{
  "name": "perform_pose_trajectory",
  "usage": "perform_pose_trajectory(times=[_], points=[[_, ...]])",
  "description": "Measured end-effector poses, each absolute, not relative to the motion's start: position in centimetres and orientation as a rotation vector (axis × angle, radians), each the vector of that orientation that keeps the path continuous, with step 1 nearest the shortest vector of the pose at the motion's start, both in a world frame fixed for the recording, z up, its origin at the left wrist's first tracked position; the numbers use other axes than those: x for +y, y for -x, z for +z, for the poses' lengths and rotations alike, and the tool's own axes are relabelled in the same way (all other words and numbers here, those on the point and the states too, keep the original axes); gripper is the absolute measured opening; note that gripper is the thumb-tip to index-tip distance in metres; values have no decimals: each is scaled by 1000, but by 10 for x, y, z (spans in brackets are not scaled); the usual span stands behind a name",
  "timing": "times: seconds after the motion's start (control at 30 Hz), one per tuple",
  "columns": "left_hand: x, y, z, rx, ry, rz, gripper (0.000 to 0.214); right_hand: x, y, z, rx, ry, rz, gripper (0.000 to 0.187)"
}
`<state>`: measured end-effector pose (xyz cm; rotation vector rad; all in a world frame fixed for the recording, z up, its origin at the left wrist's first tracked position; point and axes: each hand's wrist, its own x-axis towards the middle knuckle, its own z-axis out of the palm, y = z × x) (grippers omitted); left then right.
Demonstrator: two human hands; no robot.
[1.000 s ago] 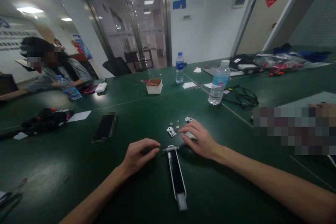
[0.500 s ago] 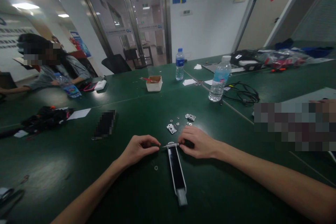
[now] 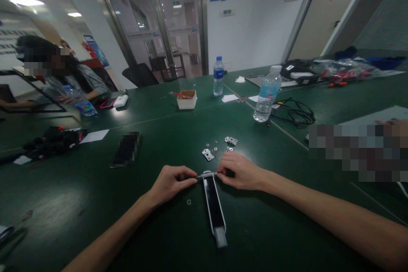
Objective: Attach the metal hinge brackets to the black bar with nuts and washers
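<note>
- Your left hand and right hand meet mid-worktop. Green surface shows between your forearms, and a seam runs diagonally to your right.
- The rail lies flat between your hands, pointing towards you. It is long and narrow, black inside a pale metal frame, and a thin pin crosses its far end.
- Your left fingers pinch the pin's left end, and your right fingers pinch its right end.
- One washer lies just left of the rail, and two small brackets lie just beyond your right hand.
- Farther off, an open cardboard box holds a red-handled tool, and a water bottle stands beside a coiled cable.
</note>
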<state>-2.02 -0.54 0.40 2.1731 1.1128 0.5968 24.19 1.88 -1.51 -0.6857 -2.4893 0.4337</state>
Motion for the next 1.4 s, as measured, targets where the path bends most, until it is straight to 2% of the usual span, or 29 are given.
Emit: perform_pose_trajectory(times=[0.3, 0.8, 0.87, 1.0, 1.17, 1.4], points=[[-8, 17, 3, 1148, -2178, 668, 18, 19, -241, -16, -2490, 686, 451, 10], [-14, 3, -2, 1241, -2130, 583, 20, 21, -241, -20, -2498, 657, 425, 11], [-12, 4, 0, 1251, -2131, 531, 26, 21, -241, -21, -2496, 657, 420, 11], [-4, 10, 19, 1253, -2100, 355, 52, 20, -241, -19, -2488, 649, 422, 10], [-4, 19, 49, 1202, -2084, -103, 21, 20, -242, -18, -2486, 648, 439, 11], [-17, 12, 62, 1179, -2188, -290, 15, 20, -241, -17, -2495, 652, 461, 11]])
